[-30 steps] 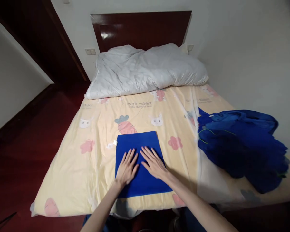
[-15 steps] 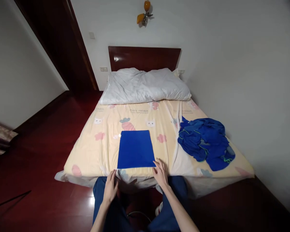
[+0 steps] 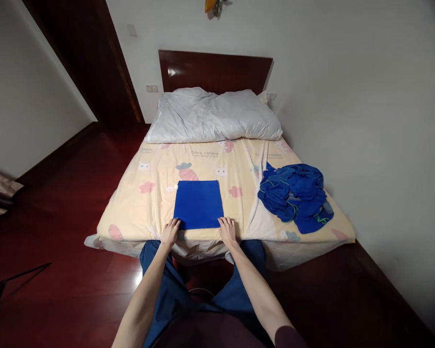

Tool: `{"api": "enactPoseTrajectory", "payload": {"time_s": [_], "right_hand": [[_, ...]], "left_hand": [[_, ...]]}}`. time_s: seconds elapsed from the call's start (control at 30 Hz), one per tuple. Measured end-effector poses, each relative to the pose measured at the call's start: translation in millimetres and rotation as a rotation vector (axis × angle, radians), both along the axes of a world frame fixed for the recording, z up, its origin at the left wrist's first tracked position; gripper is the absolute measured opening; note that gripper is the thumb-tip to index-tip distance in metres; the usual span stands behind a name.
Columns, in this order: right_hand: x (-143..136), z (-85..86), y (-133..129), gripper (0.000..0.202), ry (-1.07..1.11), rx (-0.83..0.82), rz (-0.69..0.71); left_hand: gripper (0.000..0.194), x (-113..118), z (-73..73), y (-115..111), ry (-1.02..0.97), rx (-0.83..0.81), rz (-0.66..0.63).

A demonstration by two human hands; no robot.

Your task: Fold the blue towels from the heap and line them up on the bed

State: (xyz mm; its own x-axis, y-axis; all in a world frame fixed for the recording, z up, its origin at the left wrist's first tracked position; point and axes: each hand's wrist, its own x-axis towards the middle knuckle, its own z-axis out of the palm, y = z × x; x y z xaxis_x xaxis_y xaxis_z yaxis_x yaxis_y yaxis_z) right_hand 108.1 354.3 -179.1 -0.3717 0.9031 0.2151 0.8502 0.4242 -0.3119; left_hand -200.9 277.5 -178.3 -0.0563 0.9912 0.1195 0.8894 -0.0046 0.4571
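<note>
A flat blue cloth (image 3: 198,204), roughly square with a small white tag at its far left corner, lies on the bed near its front edge. My left hand (image 3: 170,232) is at the cloth's near left corner, fingers closed on it. At the near right corner my right hand (image 3: 227,229) has its fingertips on the edge, the fingers closed on the cloth. To the right, a crumpled heap of blue cloth (image 3: 297,195) with green trim rests on the sheet.
The bed (image 3: 134,208) has a pale yellow patterned sheet. A white quilt (image 3: 217,118) lies by the dark red headboard (image 3: 215,72). A thin black stand (image 3: 18,276) is on the floor at the lower left.
My left hand has moved from the bed edge up to the cloth's near left corner. My right hand's fingers have drawn together at the right corner. The view has tilted down.
</note>
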Motion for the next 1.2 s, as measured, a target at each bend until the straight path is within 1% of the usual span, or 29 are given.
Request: {"api": "enactPoseTrajectory", "payload": {"time_s": [0.07, 0.17, 0.23, 0.3, 0.37, 0.5, 0.6, 0.7, 0.77, 0.83, 0.9, 0.97, 1.0, 1.07, 1.2], "right_hand": [[1, -3.4, 6, 0.048, 0.116, -0.018, -0.033], [8, -12.4, 13, 0.05, 0.39, -0.047, -0.046], [14, -18.8, 16, 0.051, 0.558, -0.069, -0.066], [20, -23.6, 19, 0.051, 0.65, -0.083, -0.1], [23, -26.5, 21, 0.049, 0.683, -0.083, -0.112], [24, -27.6, 24, 0.054, 0.696, -0.078, -0.055], [24, -26.9, 28, 0.062, 0.71, -0.107, -0.023], [26, -26.6, 30, 0.065, 0.717, -0.178, -0.034], [26, -27.0, 30, 0.064, 0.74, -0.217, -0.068], [25, -28.5, 29, 0.058, 0.786, -0.25, -0.121], [22, -31.0, 27, 0.044, 0.86, -0.314, -0.208], [19, -34.1, 25, 0.028, 0.936, -0.406, -0.313], [18, -35.6, 24, 0.027, 0.968, -0.441, -0.355], [15, -37.8, 25, 0.035, 0.998, -0.454, -0.398], [9, -38.5, 33, 0.046, 1.003, -0.352, -0.418]], "left_hand": [[0.045, -6, -0.8, 5, -0.049, 0.009, 0.041], [0.045, -15, -3.1, 9, -0.11, 0.02, 0.068], [0.043, -20, -6.0, 8, -0.163, 0.037, 0.084], [0.039, -24, -9.9, 6, -0.213, 0.055, 0.099], [0.036, -25, -14.4, 3, -0.251, 0.069, 0.109], [0.035, -26, -21.6, 6, -0.299, 0.09, 0.108], [0.036, -25, -23.4, 11, -0.355, 0.094, 0.089], [0.035, -24, -23.2, 14, -0.417, 0.099, 0.095], [0.034, -22, -22.8, 14, -0.434, 0.1, 0.106], [0.034, -20, -22.7, 14, -0.441, 0.105, 0.129], [0.033, -19, -23.0, 14, -0.453, 0.11, 0.176], [0.034, -18, -23.5, 14, -0.466, 0.113, 0.256], [0.035, -17, -23.8, 14, -0.469, 0.112, 0.295], [0.039, -16, -24.3, 14, -0.475, 0.108, 0.357], [0.041, -14, -23.2, 15, -0.48, 0.095, 0.404]]}}
